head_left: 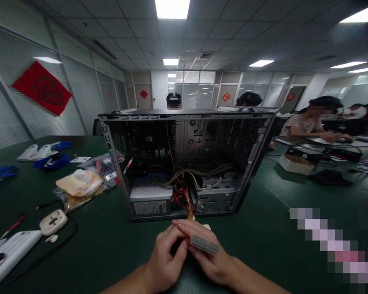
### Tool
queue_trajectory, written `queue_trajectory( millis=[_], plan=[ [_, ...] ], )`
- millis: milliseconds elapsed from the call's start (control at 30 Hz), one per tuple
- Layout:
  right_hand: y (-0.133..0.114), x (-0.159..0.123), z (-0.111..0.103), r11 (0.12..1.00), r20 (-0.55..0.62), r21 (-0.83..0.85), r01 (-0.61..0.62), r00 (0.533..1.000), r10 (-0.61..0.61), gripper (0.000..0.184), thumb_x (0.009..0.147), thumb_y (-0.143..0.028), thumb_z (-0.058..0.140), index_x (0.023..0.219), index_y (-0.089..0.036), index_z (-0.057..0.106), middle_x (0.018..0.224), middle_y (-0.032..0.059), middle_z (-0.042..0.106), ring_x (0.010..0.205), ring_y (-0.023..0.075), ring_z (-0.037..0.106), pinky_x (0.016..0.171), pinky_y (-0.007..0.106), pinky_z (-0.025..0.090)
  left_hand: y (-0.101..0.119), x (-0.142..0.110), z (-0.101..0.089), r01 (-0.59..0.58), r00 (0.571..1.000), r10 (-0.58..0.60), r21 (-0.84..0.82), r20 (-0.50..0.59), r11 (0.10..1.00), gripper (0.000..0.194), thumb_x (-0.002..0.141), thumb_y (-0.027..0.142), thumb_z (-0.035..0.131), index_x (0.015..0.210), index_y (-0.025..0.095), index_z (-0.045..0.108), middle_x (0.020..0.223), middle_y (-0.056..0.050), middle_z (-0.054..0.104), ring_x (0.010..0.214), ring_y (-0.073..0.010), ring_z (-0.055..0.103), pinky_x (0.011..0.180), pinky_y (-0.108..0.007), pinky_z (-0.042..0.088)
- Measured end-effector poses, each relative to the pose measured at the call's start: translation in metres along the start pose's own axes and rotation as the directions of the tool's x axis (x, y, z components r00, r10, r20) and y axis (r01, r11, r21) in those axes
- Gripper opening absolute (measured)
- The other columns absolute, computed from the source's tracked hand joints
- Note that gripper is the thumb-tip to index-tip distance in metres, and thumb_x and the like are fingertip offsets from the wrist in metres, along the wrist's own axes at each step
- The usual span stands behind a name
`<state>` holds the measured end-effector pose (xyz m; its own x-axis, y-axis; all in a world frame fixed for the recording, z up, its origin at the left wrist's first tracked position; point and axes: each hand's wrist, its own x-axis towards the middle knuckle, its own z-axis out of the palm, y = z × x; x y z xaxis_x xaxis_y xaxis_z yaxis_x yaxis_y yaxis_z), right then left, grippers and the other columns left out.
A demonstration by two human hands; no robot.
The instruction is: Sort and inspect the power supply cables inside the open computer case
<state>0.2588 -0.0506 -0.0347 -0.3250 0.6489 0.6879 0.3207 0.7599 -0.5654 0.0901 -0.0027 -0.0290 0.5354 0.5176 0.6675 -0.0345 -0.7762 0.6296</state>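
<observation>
An opened computer case [188, 115] stands on the green table, its inside facing me. Low at its left sits the power supply [150, 207], and a bundle of red, yellow and black cables [188, 206] runs out of the case toward my hands. In front of it my right hand [211, 253] is closed on a wide white multi-pin power connector [204, 244], pin side up. My left hand [168, 253] meets it, thumb and fingers closed at the connector's left end, apparently on its cables; the fingers partly hide the grip.
Left of the case lie a tissue pack [79, 183], a blue tray [52, 161], gloves [1, 173] and a white power strip [14, 253] with a black cord. An open box [296, 163] stands to the right. People sit behind and at the right.
</observation>
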Motion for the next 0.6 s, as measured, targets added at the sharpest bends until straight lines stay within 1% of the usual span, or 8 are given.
queue_trajectory(
  millis=[167,233,333,467,600],
  plan=[
    [-0.0021,0.0065,-0.0054,0.995,0.043,-0.026,0.1,0.994,-0.099,0.051,0.101,-0.031,0.038,0.151,-0.029,0.029,0.142,0.013,0.051,0.128,0.0237,0.051,0.104,0.043,0.047,-0.0019,0.0017,0.0004,-0.173,0.983,0.176,0.059,-0.055,0.983,0.017,0.08,0.011,0.052,0.091,0.022,0.061,0.078,-0.004,0.072,0.072,-0.0189,0.068,0.068,-0.026,0.053],
    [-0.0002,0.008,-0.0052,0.99,0.049,-0.019,0.141,0.989,-0.14,0.052,0.101,-0.034,0.038,0.151,-0.028,0.027,0.141,0.0143,0.051,0.126,0.0245,0.053,0.101,0.043,0.049,-0.0022,0.0019,0.0003,-0.187,0.98,0.191,0.068,-0.051,0.98,0.018,0.08,0.012,0.052,0.093,0.023,0.06,0.078,-0.005,0.073,0.073,-0.0196,0.069,0.068,-0.027,0.054],
    [0.0034,0.0089,-0.0041,0.986,0.055,-0.003,0.165,0.985,-0.164,0.052,0.101,-0.036,0.038,0.151,-0.028,0.026,0.139,0.0151,0.052,0.124,0.0246,0.055,0.099,0.042,0.05,-0.0022,0.0012,-0.0002,-0.168,0.985,0.171,0.075,-0.037,0.983,0.019,0.08,0.011,0.054,0.094,0.023,0.059,0.076,-0.003,0.072,0.071,-0.0181,0.069,0.07,-0.026,0.054],
    [0.0054,0.0076,-0.0027,0.991,0.07,0.021,0.135,0.988,-0.137,0.052,0.101,-0.037,0.037,0.151,-0.027,0.027,0.139,0.0153,0.051,0.125,0.0252,0.053,0.101,0.044,0.047,-0.0032,0.0014,-0.0002,-0.194,0.98,0.197,0.068,-0.034,0.979,0.013,0.083,0.013,0.055,0.092,0.022,0.059,0.075,-0.003,0.072,0.07,-0.0169,0.069,0.069,-0.025,0.053],
    [0.0028,0.0058,-0.0028,0.994,0.074,0.038,0.107,0.991,-0.109,0.052,0.101,-0.039,0.038,0.151,-0.026,0.027,0.14,0.0146,0.051,0.126,0.0255,0.051,0.104,0.045,0.046,-0.002,0.0041,0.0,-0.228,0.972,0.23,0.042,-0.046,0.973,0.008,0.087,0.019,0.054,0.092,0.02,0.06,0.075,-0.004,0.072,0.072,-0.0165,0.069,0.073,-0.025,0.053]
  ],
)
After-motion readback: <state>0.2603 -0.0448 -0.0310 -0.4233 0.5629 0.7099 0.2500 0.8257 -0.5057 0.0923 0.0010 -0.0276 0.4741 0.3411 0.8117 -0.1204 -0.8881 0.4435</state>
